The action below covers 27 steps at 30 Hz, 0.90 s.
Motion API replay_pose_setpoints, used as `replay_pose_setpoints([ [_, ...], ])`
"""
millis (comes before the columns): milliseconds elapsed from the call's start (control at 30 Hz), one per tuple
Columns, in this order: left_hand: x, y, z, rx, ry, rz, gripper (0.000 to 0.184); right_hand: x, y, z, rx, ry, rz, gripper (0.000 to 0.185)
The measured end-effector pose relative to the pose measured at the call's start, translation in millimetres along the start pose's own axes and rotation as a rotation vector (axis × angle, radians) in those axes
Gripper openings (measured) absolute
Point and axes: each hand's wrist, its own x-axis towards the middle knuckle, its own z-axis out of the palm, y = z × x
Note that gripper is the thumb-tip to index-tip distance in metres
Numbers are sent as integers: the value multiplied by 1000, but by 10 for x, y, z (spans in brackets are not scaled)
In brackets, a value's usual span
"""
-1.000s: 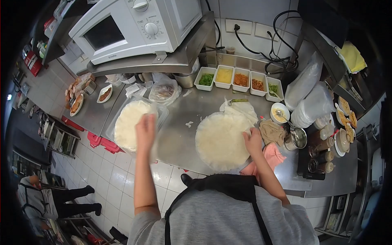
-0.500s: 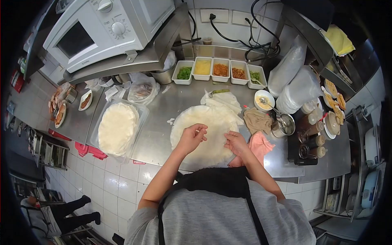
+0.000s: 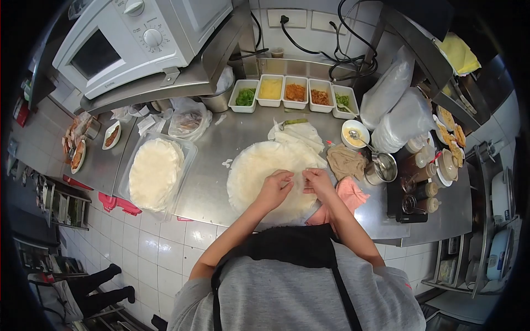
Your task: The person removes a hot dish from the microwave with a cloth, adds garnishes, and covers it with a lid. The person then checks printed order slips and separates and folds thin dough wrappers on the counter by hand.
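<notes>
A pile of thin, pale round wrappers point(image 3: 248, 165) lies on the steel counter in front of me. Over its right half, my left hand point(image 3: 277, 189) has its fingers curled together. My right hand point(image 3: 318, 185) is close beside it, thumb and fingers drawn into a pinch near the pile's right edge. Whether either hand has a wrapper edge between its fingertips is too small to make out. Behind the pile lies a crumpled pale wrapper point(image 3: 301, 135) with a green strip point(image 3: 294, 121) on it. To the left, more wrappers point(image 3: 156, 174) fill a clear plastic tub point(image 3: 190, 151).
White trays of fillings point(image 3: 269, 103) line the back. At the right are a bowl with a spoon point(image 3: 355, 134), a brown cloth point(image 3: 346, 161), a pink cloth point(image 3: 351, 194), a metal pot point(image 3: 381, 168) and sauce bottles point(image 3: 426, 190). A microwave point(image 3: 135, 44) overhangs the left; another person point(image 3: 94, 295) is far left.
My left hand has moved right, toward the right hand. My right hand has risen slightly away from me, and its fingers have drawn closer together.
</notes>
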Motion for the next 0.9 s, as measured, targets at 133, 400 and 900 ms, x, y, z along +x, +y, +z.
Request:
replay_pose_setpoints([
  [133,20,-99,8,-38,65,-77,25,-80,-91,85,189,-99,12,14],
  [400,29,-130,-84,-240,97,-367,21,-190,-121,272,12,-185,-91,14],
  [900,-42,-78,-118,-78,271,-171,16,-17,-163,584,-538,271,-695,29],
])
